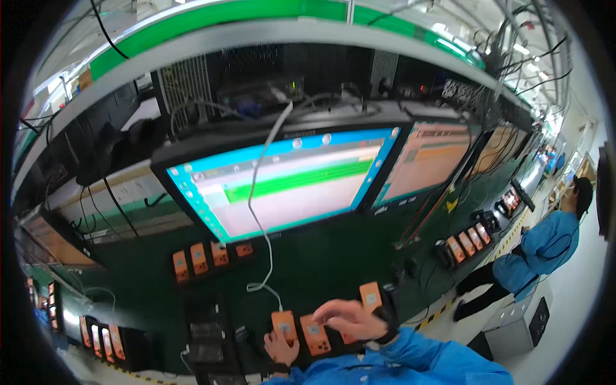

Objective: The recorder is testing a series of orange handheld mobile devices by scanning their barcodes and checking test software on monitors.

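Note:
Three orange handheld devices with small screens stand in a black cradle on the dark green bench in front of me. My left hand (281, 348) grips the lower end of the leftmost orange device (284, 323), thumb on its face. My right hand (348, 318), with a black wrist strap and a blue sleeve, hovers with fingers spread over the middle orange device (316, 336). Its fingertips reach toward that device's screen. The third orange device (370, 295) stands just behind my right hand. A white cable (269, 256) runs down to the leftmost device.
A large tilted monitor (289, 183) and a second monitor (430, 157) stand behind the devices. More orange devices (199, 258) sit at the left, others (470, 240) at the right. A person in blue (545, 247) stands at the bench on the right. Black cradles (206, 333) lie left of my hands.

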The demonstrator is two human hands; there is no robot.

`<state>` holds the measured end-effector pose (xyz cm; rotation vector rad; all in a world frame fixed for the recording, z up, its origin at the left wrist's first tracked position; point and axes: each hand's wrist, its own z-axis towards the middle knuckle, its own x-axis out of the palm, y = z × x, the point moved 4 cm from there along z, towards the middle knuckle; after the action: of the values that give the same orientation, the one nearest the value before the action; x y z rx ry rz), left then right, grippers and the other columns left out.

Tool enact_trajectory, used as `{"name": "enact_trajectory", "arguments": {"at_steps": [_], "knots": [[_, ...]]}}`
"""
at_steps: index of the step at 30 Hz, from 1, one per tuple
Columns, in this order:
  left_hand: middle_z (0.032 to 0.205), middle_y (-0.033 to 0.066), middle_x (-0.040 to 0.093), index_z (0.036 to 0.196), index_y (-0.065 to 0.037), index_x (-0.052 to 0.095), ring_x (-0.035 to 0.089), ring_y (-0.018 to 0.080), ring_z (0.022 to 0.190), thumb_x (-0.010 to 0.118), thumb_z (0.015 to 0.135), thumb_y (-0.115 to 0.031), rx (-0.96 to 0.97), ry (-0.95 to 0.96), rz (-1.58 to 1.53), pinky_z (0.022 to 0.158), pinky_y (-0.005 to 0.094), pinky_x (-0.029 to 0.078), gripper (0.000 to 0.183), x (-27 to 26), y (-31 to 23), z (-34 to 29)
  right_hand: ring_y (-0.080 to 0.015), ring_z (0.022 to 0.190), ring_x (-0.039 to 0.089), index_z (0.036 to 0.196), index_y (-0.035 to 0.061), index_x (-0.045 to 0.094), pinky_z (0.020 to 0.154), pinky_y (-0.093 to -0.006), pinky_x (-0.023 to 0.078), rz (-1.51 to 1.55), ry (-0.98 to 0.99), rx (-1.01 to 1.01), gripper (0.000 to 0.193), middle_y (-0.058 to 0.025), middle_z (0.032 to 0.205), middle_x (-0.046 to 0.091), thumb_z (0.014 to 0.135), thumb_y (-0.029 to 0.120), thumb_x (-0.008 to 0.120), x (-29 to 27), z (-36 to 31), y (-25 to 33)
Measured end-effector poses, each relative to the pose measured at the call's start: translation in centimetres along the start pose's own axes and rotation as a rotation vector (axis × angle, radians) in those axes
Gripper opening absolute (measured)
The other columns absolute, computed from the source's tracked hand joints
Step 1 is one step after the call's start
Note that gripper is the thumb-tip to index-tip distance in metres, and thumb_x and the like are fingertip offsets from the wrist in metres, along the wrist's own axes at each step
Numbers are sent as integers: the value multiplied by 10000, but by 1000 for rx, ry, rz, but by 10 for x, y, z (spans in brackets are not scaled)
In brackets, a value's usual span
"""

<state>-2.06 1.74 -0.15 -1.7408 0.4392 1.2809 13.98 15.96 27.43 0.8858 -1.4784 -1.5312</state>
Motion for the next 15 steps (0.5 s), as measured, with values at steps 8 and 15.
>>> {"name": "enact_trajectory", "arguments": {"at_steps": [8, 15], "knots": [[1208, 85, 516, 1198, -142, 508, 370, 341, 1184, 681, 672, -334, -2, 0, -60, 932, 504, 357, 586, -5, -7, -11, -321, 808, 624, 784, 3, 621, 694, -411, 507, 379, 535, -871, 130, -176, 818, 614, 874, 58, 545, 1, -52, 219], [1176, 70, 549, 1138, -162, 532, 377, 333, 1174, 694, 658, -300, -55, 48, -114, 942, 486, 347, 526, -6, -13, -15, -272, 866, 614, 902, -6, 620, 751, -376, 509, 635, 593, -920, 126, -143, 933, 611, 891, 20, 497, -10, -91, 218]]}}
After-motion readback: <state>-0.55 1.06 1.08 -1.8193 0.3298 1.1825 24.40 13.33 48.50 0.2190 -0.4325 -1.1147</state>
